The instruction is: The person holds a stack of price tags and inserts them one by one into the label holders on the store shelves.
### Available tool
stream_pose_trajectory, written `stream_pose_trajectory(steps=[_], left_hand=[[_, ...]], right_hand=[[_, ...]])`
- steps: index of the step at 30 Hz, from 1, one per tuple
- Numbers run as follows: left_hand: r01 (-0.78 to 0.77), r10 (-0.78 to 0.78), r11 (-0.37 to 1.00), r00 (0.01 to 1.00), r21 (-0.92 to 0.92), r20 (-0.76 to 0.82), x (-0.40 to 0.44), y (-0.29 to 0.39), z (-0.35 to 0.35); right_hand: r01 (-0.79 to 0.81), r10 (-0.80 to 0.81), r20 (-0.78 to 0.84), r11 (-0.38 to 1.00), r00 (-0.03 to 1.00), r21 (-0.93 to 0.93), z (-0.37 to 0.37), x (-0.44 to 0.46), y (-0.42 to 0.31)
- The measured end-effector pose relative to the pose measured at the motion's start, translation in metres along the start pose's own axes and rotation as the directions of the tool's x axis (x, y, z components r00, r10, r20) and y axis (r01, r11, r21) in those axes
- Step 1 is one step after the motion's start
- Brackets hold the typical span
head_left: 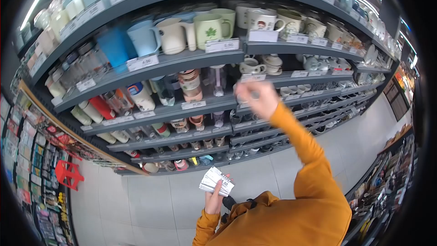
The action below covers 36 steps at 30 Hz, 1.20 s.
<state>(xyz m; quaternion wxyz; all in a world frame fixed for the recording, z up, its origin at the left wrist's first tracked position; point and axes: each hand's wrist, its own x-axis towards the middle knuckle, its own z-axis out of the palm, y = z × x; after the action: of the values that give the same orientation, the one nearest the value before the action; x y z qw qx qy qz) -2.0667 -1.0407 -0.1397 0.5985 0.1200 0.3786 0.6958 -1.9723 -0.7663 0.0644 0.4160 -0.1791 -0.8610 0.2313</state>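
Observation:
My left hand (213, 202) is low in front of my body, closed around a fanned stack of white price tags (210, 180) with black print. The thumb lies across the top tag. My right hand (260, 99) is raised at the shelf edge, just under a price tag (253, 78) below a white cup (251, 66). Motion smears its fingers, which look curled; whether they hold anything cannot be made out. Above it stand a white mug with a printed figure (262, 21) and a green mug with a leaf (210, 32).
Grey shelves (191, 59) carry mugs, bottles and teapots (314, 62), with price tags along their edges. A red stool (69, 174) stands on the tiled floor (150, 205) at left. Packed racks (387, 187) line the right side.

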Motion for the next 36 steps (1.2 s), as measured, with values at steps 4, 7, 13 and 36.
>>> stream_pose_trajectory(steps=[4, 7, 13, 36], left_hand=[[-0.025, 0.022, 0.999, 0.994, -0.021, -0.105, 0.002, -0.017, 0.025], [0.008, -0.004, 1.000, 0.992, 0.026, -0.125, 0.009, -0.043, 0.033], [0.022, -0.006, 0.987, 0.995, 0.156, -0.103, 0.009, -0.104, 0.099], [0.150, -0.142, 0.980, 0.988, 0.135, -0.064, -0.054, -0.315, 0.278]], right_hand=[[-0.437, 0.323, 0.441, 0.880, 0.838, 0.186, 0.046, -0.147, 0.010], [-0.652, 0.501, 0.480, 0.725, 0.720, 0.222, 0.040, -0.219, 0.015], [-0.760, 0.599, 0.470, 0.544, 0.648, 0.356, -0.018, -0.303, 0.024], [-0.674, 0.665, 0.220, 0.566, 0.714, 0.475, -0.263, -0.431, 0.078]])
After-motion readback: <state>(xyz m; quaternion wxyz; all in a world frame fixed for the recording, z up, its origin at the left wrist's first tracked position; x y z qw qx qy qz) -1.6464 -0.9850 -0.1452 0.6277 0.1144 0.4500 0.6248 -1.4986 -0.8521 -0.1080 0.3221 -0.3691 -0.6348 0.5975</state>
